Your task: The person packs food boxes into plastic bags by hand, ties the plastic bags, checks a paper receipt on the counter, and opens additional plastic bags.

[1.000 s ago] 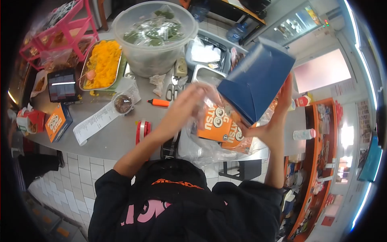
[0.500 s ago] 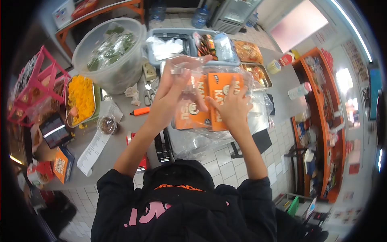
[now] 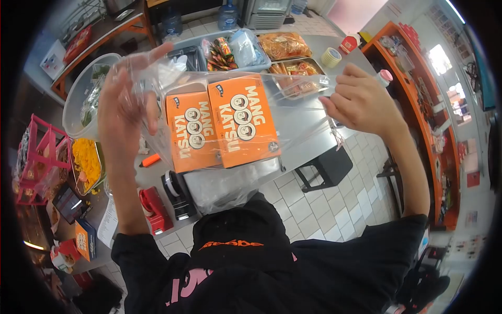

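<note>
Two orange cardboard boxes (image 3: 244, 120), seen from the head camera, lie side by side above the counter (image 3: 308, 144), flat-faced and sharp-cornered, with white lettering and round black-and-white emblems; the right one slightly overlaps the left. Thin, glossy film from a clear plastic bag (image 3: 300, 102) covers them, wrinkled at the edges and drawn taut toward the right. The right hand (image 3: 361, 102) has its fingers curled closed on the bag's edge, though the exact pinch is hidden behind the knuckles. On the other side, the left hand (image 3: 125, 97) has its fingers spread wide among the loose film; blur and glare make it impossible to tell whether they grip any of it. Below the boxes, a limp stack of clear plastic sheets (image 3: 230, 183) lies creased and shiny, its lower edge cut off by the black cloth cap (image 3: 240, 235). Just beside it stand a smooth black dispenser (image 3: 179, 193) and a red one, while an orange marker (image 3: 150, 160) pokes out, partly covered by the left forearm. The rounded translucent bucket (image 3: 76, 97) is also partly hidden by that arm.
</note>
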Motion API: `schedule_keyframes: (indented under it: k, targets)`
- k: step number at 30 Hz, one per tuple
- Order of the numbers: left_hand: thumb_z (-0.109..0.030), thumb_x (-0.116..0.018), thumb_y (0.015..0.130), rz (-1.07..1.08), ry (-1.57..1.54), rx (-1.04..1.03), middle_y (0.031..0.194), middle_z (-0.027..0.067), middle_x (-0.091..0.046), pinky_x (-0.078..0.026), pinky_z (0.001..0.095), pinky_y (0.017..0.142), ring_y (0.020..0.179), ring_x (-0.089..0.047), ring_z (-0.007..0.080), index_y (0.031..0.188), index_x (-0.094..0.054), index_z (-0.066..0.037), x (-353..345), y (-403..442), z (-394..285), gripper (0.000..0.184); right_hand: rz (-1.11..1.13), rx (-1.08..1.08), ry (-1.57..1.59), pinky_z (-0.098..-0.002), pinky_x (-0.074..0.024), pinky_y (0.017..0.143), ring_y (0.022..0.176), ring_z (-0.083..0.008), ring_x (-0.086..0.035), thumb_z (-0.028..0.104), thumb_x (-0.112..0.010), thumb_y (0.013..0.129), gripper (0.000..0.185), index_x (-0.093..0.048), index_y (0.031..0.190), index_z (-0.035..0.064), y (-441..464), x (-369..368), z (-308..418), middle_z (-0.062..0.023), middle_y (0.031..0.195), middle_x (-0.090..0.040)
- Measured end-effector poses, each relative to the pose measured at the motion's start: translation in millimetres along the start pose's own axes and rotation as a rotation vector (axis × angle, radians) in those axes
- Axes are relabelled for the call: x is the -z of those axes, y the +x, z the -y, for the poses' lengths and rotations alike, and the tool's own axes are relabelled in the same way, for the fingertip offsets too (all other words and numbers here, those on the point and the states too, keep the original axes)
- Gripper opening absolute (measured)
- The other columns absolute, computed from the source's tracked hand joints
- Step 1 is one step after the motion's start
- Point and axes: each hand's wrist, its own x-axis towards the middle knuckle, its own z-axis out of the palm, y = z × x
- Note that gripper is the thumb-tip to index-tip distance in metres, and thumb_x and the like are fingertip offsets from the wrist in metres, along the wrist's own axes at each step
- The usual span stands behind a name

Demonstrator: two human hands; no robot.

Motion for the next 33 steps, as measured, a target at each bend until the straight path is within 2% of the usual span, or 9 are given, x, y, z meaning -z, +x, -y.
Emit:
schedule_keyframes:
  k: [6,13,19,24,26,28,29,31,33]
  targets:
    - [-0.032,-0.034,0.091,-0.05,0.284,-0.081,0.119,0.0255,-0.048,-0.041,0.0213,0.038,0.04,-0.051,0.013,0.111,-0.047,0.003,-88.4,60.3,3.3,0.043,-0.25,0.036,-0.008,-0.0313,-0.0324,0.047,0.044,-0.0192,-0.036,0.002,-0.063,0.071,0.032,-0.037,0.053,0.0059,-54.5,7.6,-88.6,-0.0025,0.047,-0.034]
    - [0.003,-0.065,0.07,-0.259,0.971,-0.325,0.089,0.0066,-0.057,-0.047,0.0219,0.067,0.072,-0.055,0.0105,0.122,-0.043,-0.008,-135.9,79.8,63.3,0.058,-0.228,-0.068,0.026,-0.0308,-0.03,0.046,0.045,-0.0194,-0.035,-0.003,-0.059,0.074,0.027,-0.04,0.055,0.0025,-116.1,18.5,-136.0,-0.0043,0.05,-0.038]
    - [-0.035,-0.038,0.091,0.039,-0.256,0.276,0.11,0.0181,-0.056,-0.048,0.0274,0.063,0.063,-0.06,0.0171,0.11,-0.049,0.007,-198.5,106.4,128.9,0.047,-0.12,-0.189,0.041,-0.0314,-0.0334,0.053,0.048,-0.021,-0.037,0.0,-0.058,0.076,0.029,-0.039,0.054,0.0025,-169.4,-16.7,-154.0,-0.005,0.05,-0.036]
    - [-0.029,-0.03,0.095,-0.151,-0.027,0.226,0.085,0.0142,-0.064,-0.047,0.0281,0.076,0.076,-0.064,0.0201,0.098,-0.057,0.004,-212.9,97.5,167.1,0.043,-0.233,-0.509,0.253,-0.0309,-0.0378,0.063,0.058,-0.0203,-0.045,0.0,-0.058,0.077,0.024,-0.046,0.056,0.001,-221.8,-55.5,-142.8,-0.0086,0.058,-0.047]
    - [-0.03,-0.026,0.096,-0.145,0.437,0.167,0.079,0.0137,-0.064,-0.046,0.0302,0.078,0.078,-0.063,0.0203,0.087,-0.059,0.004,-178.9,89.3,165.6,0.049,-0.208,-0.641,0.423,-0.0298,-0.04,0.075,0.078,-0.0202,-0.055,-0.002,-0.054,0.078,0.007,-0.057,0.073,0.0017,-259.5,-69.8,-142.9,-0.0114,0.08,-0.058]
    - [-0.03,-0.024,0.096,-0.395,0.438,-0.048,0.08,0.0131,-0.064,-0.046,0.03,0.078,0.078,-0.062,0.0196,0.082,-0.061,0.002,-154.1,78.1,179.9,0.051,-0.894,-1.005,1.102,-0.03,-0.0387,0.087,0.099,-0.0193,-0.053,0.007,-0.044,0.087,0.018,-0.056,0.098,0.0018,-283.0,-100.6,-136.4,-0.0112,0.103,-0.057]
    - [-0.032,-0.024,0.096,-0.486,0.402,-0.073,0.087,0.0123,-0.063,-0.043,0.0299,0.083,0.088,-0.06,0.0178,0.087,-0.06,0.001,-134.8,66.2,207.5,0.049,-0.614,-1.174,0.725,-0.0319,-0.034,0.096,0.114,-0.0202,-0.045,0.023,-0.032,0.093,0.035,-0.046,0.117,0.0008,-306.8,-131.5,-133.1,-0.0113,0.117,-0.05]
    - [-0.035,-0.025,0.095,-0.452,0.449,0.057,0.106,0.0127,-0.058,-0.037,0.0317,0.092,0.104,-0.052,0.0181,0.102,-0.056,0.0,-132.3,40.2,269.7,0.047,-0.622,-1.338,1.224,-0.0327,-0.038,0.092,0.109,-0.0217,-0.047,0.029,-0.037,0.092,0.039,-0.046,0.115,-0.0007,-336.6,-201.9,-107.9,-0.0125,0.117,-0.049]
    - [-0.046,-0.026,0.093,-0.431,0.145,0.565,0.135,0.013,-0.034,-0.027,0.0345,0.102,0.124,-0.033,0.0217,0.134,-0.027,-0.004,-144.4,-7.2,349.7,0.059,-0.318,-1.397,1.398,-0.0341,-0.0399,0.089,0.106,-0.022,-0.049,0.032,-0.035,0.092,0.04,-0.048,0.113,-0.0003,-327.5,-250.9,-71.3,-0.0125,0.11,-0.052]
